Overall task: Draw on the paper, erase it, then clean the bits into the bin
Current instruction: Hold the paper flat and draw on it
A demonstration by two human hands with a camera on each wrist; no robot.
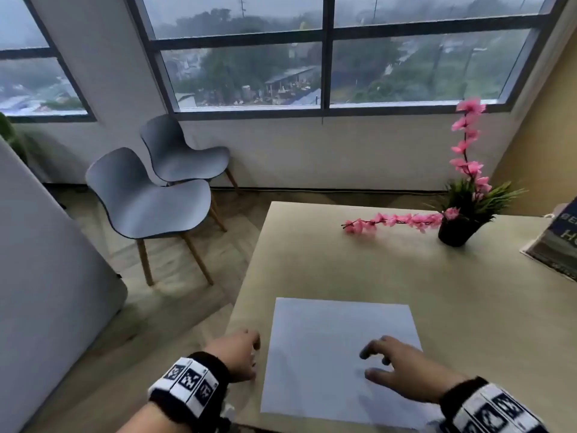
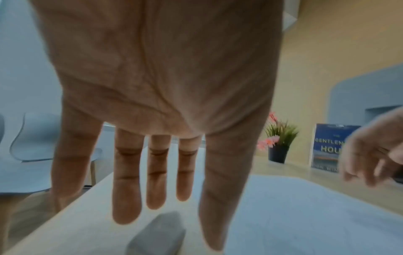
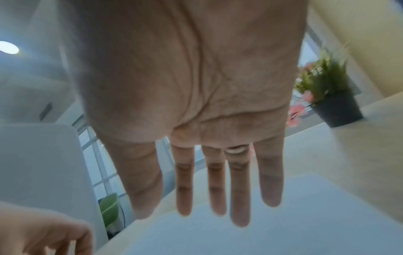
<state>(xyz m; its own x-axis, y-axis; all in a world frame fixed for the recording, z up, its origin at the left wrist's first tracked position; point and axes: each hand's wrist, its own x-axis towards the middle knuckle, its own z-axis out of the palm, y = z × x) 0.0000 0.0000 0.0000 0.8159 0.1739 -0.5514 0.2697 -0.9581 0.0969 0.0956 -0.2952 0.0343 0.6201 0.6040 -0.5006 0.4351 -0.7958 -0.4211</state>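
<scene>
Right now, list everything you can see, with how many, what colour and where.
paper: one, white, near table edge
eraser: one, grey, left of the paper, under the left hand
table: one, pale wood
potted plant: one, black pot, pink flowers, far side of table
book: one, blue cover, table's right edge
chairs: two, grey, by the window
left hand: open, at the paper's left edge
right hand: open, over the paper

Two chairs point(image 1: 150, 195), one paper point(image 1: 337, 357), one eraser point(image 2: 157, 236), one potted plant point(image 1: 459, 214), one book point(image 1: 559, 242).
</scene>
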